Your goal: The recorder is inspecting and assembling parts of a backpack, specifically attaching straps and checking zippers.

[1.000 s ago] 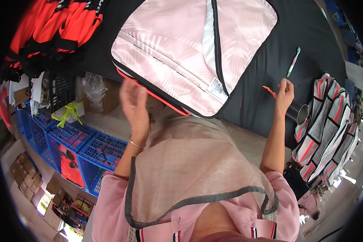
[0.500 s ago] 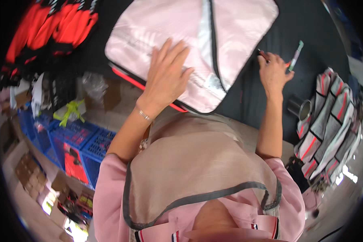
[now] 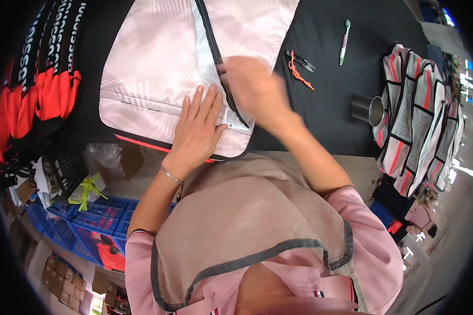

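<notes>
A pale pink, shiny fabric bag with black binding lies on the black table. A black-edged opening runs down it, showing a strip of whitish lining. My left hand rests flat on the bag near its lower corner, fingers stretched out, beside a small white label. Smeared by motion, my right hand is over the opening's right side; I cannot make out its fingers. To its right, small black thread snips with an orange cord lie on the table.
A toothbrush and a metal cup are on the black table. Grey bags with red stripes are stacked at the right edge. Red and black straps lie at the left, above blue crates on the floor.
My right hand has left the snips on the table and swung left over the bag. My left hand stays flat on the fabric. The view has shifted.
</notes>
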Motion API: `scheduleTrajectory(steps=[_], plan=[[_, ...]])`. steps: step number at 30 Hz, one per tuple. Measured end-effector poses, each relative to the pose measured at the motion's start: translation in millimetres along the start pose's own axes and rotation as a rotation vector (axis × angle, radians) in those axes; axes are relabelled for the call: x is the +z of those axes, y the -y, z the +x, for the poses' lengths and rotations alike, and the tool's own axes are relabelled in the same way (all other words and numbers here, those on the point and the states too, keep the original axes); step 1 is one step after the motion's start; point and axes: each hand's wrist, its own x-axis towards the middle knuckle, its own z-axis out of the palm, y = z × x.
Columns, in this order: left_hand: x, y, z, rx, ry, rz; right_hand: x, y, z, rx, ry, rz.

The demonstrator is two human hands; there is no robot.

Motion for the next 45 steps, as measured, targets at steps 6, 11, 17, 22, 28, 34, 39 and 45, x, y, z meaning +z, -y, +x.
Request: scheduleTrajectory(steps=[6, 11, 17, 22, 28, 34, 39, 45], plan=[[-58.8, 110.6, -18.8, -0.346, 0.093, 0.625, 70.5, -6.8, -22.7, -0.031, 0.352, -0.173], [-122.3, 241.3, -84.3, -0.818, -0.574, 0.721, 69.4, -2.7, -21.1, -0.034, 0.394, -0.112], [17.5, 51.1, -29.4, -0.275, 0.049, 0.436, 30.5, -20.0, -12.7, -0.086, 0.199, -0.022], [30.7, 51.3, -39.7, -0.293, 0.064, 0.328, -96.9, -150.1, -12.4, 0.495, -0.379, -0.37], [31.7, 56.1, -37.1, -0.277, 0.062, 0.285, -123.3, -248.4, -52.0, 0.929, -0.162, -0.677], [31.4, 56.6, -31.2, -0.255, 0.06, 0.26, -125.8, -240.3, -45.1, 0.949, -0.242, -0.472], [28.6, 66.0, -38.4, -0.269, 0.089, 0.266, -191.5, -150.2, -64.8, 0.903, -0.319, -0.38], [26.3, 67.2, -37.9, -0.215, 0.033, 0.293, -280.7, -83.7, -145.4, 0.913, -0.292, -0.719]])
